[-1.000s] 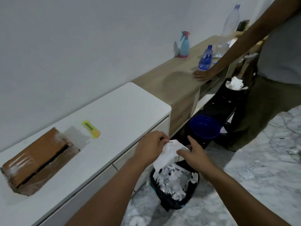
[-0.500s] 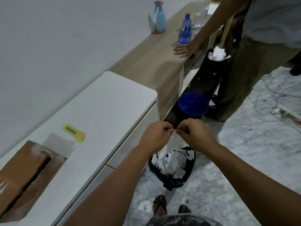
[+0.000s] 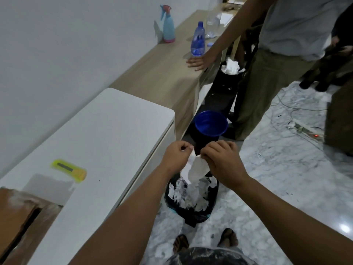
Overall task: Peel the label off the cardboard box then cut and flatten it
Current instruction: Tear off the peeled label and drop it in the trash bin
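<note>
Two hands meet above the black bag-lined waste bin (image 3: 191,211) on the marbled floor. Our left hand (image 3: 176,157) and our right hand (image 3: 222,162) are close together, fingers curled, each pinching the top edge of a torn white paper label piece (image 3: 197,169) that hangs down between them toward the bin. The bin is heaped with white paper scraps.

The brown cardboard box (image 3: 21,222) lies on the white cabinet top (image 3: 107,134) at the far lower left, partly out of view, its top seam showing as a dark slit, with whitish residue on its surface. Near it on the same top rests a yellow utility knife (image 3: 69,170), apart from the box.

Beyond the cabinet runs a wooden counter (image 3: 162,73), where another person's hand (image 3: 197,61) lies flat beside a blue plastic bottle (image 3: 198,42); a light-blue spray bottle (image 3: 168,25) stands against the wall. A blue plastic bucket (image 3: 211,124) sits on the floor just past our hands.
</note>
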Tool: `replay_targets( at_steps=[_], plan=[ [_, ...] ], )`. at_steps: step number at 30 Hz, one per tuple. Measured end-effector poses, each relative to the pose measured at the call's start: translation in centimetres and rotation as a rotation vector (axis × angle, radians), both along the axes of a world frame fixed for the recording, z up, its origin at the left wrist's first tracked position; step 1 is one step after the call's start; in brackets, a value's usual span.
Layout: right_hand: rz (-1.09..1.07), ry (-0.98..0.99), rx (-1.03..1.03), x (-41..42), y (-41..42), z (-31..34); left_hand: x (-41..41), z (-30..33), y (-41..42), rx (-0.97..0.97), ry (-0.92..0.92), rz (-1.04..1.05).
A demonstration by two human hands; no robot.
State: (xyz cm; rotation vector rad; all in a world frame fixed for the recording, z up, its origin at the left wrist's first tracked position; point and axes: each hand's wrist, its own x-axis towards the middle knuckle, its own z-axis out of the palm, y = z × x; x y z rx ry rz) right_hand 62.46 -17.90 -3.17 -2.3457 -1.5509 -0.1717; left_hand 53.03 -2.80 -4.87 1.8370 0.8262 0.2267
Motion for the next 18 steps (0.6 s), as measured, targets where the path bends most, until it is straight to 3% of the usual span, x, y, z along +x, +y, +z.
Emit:
replay_targets(
  at_steps=[10,15,18],
  plan=[
    [0.002,0.27,0.23,-0.2,-4.7,1.2,1.1,-1.3,3.7,0.041,0.075,0.206],
    [-0.246,0.669,0.478,0.6,-6.7,3.4,0.5,-1.5,5.1,0.071,0.101,0.276],
    [-0.291,0.926,0.541,1.2,-5.5,4.3,0.3,-1.1,4.2,0.01,0.006,0.156]
  ],
)
